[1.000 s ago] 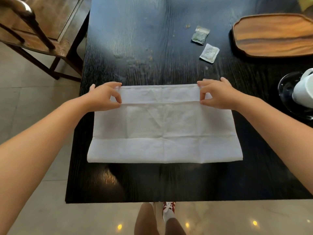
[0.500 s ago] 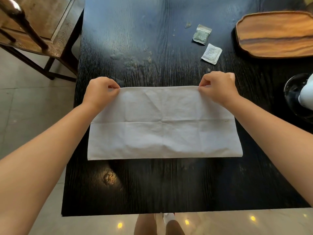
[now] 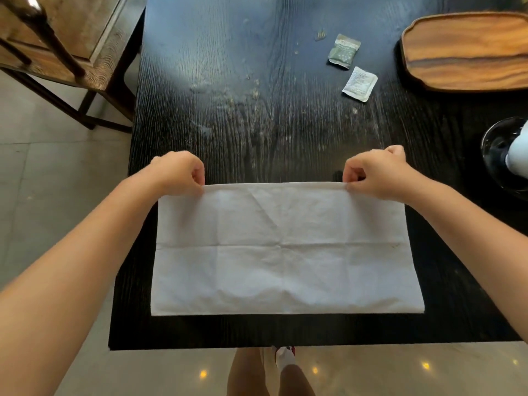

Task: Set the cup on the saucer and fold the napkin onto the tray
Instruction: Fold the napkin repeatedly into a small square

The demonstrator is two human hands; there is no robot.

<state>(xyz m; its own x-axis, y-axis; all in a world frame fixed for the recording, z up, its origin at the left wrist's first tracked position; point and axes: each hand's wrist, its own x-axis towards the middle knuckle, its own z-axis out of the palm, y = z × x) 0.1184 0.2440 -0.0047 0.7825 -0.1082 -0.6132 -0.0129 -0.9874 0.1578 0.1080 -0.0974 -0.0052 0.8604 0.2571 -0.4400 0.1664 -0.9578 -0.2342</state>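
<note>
— Head view: what differs from a second ago?

— Then a narrow strip at the far edge was turned over. Now the white napkin [image 3: 285, 247] lies folded in half on the dark bench [image 3: 257, 115], its fold along the far edge.

— And the hands?

— The left hand [image 3: 178, 172] pinches the far left corner, fingers curled. The right hand [image 3: 377, 174] pinches the far right corner the same way. Both sit at the fold, the cloth spreading toward the person.

— What else, further right?

— Two sachets [image 3: 358, 84] lie beyond the napkin, the wooden tray [image 3: 468, 50] past them, well apart from the cloth. At the right edge the white cup [image 3: 518, 157] stands on the dark saucer [image 3: 497, 150].
</note>
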